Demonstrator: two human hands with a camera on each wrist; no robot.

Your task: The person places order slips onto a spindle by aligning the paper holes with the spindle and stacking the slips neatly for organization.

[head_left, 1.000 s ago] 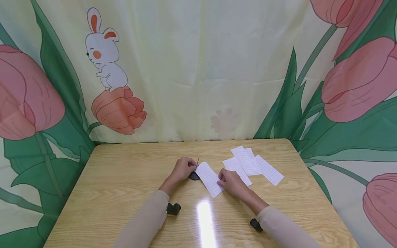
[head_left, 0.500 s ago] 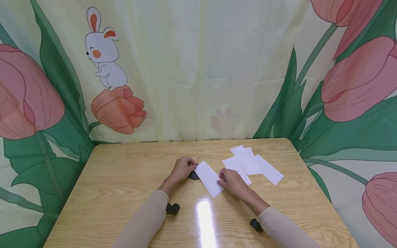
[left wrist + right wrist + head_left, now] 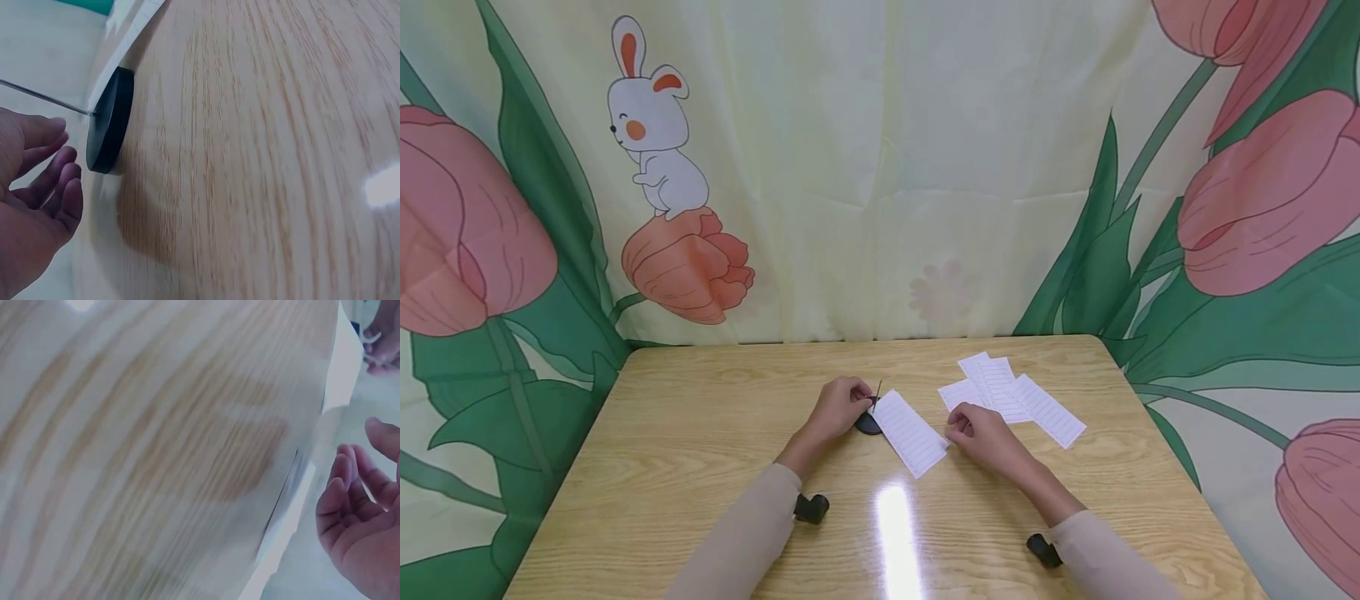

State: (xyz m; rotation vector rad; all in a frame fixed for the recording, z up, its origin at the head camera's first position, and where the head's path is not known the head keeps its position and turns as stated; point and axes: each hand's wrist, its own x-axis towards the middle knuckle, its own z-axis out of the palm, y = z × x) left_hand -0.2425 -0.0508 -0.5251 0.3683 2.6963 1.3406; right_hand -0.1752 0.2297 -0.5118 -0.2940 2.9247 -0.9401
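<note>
Around the middle of a wooden table (image 3: 700, 450), a printed paper slip (image 3: 912, 437) lies at a slant, its upper-left end right up by a thin metal rod (image 3: 877, 392) that sticks up from a round black base (image 3: 868, 424). Can't tell whether the rod actually goes through the paper.

Left hand (image 3: 839, 408) is just beside the rod. From its wrist camera the fingers are loosely curled, thumb tip close to the index finger, and the grip looks slack rather than tight. The rod runs past above the thumb in that view; can't really tell if a fingertip brushes it or the corner of the slip.

Right hand (image 3: 987, 435) is at the other side, fingertips just beside the slip's lower-right edge. Its wrist view is clearer: thumb well off the fingers, fingers bent but relaxed, just air in the gap.

Further right, past that hand, are a few more printed slips (image 3: 1051, 410), some overlapping. Both arms have beige sleeves (image 3: 737, 533), with a small black wrist camera (image 3: 811, 508) on each. Behind the table hangs a pale curtain (image 3: 827, 167) with big tulips and a white rabbit (image 3: 655, 125).
</note>
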